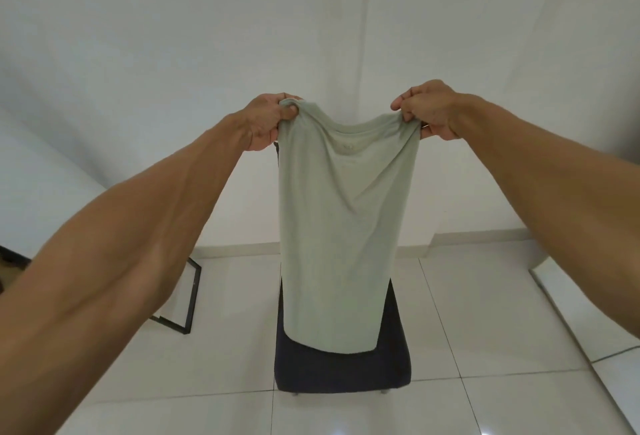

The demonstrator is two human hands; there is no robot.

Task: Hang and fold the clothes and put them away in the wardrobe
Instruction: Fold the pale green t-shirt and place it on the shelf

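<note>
Left hand (265, 123) and right hand (427, 110) each pinching shoulder of pale green shirt (343, 226), held up; sleeves tucked behind, dark chair (346, 370) mostly hidden.

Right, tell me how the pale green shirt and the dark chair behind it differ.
The pale green shirt is light-coloured; the dark chair is near black. The shirt hangs in the air, pinched at its top corners by the left hand and the right hand; the chair stands on the tiled floor, untouched by either hand. The shirt is limp and draped; the chair keeps a firm shape. Both look fabric-covered.
</note>
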